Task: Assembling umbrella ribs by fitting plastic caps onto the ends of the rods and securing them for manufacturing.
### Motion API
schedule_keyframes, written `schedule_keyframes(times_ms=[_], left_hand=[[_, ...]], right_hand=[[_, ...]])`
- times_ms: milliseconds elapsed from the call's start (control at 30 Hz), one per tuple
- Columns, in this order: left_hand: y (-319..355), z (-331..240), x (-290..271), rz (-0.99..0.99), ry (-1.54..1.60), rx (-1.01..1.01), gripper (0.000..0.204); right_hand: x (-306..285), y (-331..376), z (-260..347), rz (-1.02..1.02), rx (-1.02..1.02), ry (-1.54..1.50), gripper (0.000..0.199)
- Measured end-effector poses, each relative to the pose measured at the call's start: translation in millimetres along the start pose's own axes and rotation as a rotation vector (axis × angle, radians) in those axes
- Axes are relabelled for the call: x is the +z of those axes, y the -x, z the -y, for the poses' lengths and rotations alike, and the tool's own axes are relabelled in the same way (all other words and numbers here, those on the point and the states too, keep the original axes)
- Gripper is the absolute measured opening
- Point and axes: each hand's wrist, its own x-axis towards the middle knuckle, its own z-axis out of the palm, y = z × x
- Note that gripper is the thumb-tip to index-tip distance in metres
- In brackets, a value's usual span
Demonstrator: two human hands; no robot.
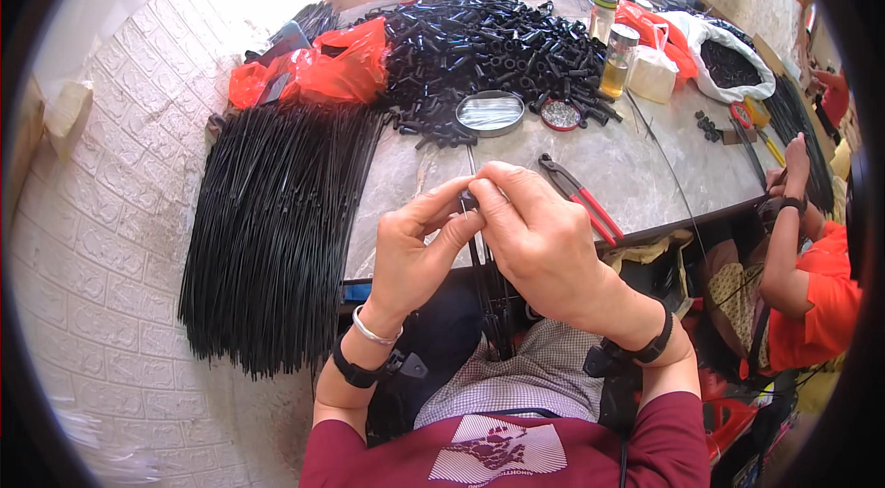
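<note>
My left hand (419, 244) and my right hand (539, 235) meet just above the near edge of the table. Between their fingertips they pinch a small black plastic piece (468, 202) at the top of thin black rods (477, 262) that hang down toward my lap. Both hands grip this same assembly. A large bundle of long black rods (277, 230) lies to my left. A heap of short black plastic tubes (489, 50) covers the far middle of the table.
Red-handled pliers (581, 200) lie right of my hands. A round tin lid (490, 112), a small dish of parts (560, 115), jars (616, 59) and red bags (323, 69) stand farther back. A person in orange (802, 276) works at my right; others sit across the grey table (636, 165).
</note>
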Motion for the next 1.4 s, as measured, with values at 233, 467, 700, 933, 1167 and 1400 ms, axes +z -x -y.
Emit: schedule_keyframes(times_ms=[233, 467, 700, 933, 1167, 1400], left_hand=[[3.2, -2.1, 3.5, -0.052, 0.056, -0.021, 0.032], [2.5, -3.0, -3.2, 0.054, 0.295, -0.036, 0.03], [6.7, 0.5, -12.0, 0.104, 0.451, -0.072, 0.032], [14.5, 10.1, -11.0, 0.166, 0.581, 0.027, 0.035], [14.9, 9.3, -6.4, 0.2, 0.62, 0.083, 0.032], [15.2, 7.2, -3.6, 0.151, 0.644, 0.043, 0.034]], right_hand=[[1.9, -1.0, -0.7, -0.014, 0.014, -0.048, 0.032], [-3.7, 6.0, -2.5, -0.071, 0.382, -0.625, 0.026], [-7.3, 9.0, 1.4, 0.048, 0.461, -0.758, 0.021], [-12.5, 16.5, 1.9, 0.059, 0.49, -0.962, 0.019], [-19.6, 11.3, 1.5, 0.13, 0.775, -1.25, 0.014], [-18.3, 10.5, -0.1, 0.089, 0.62, -1.104, 0.015]])
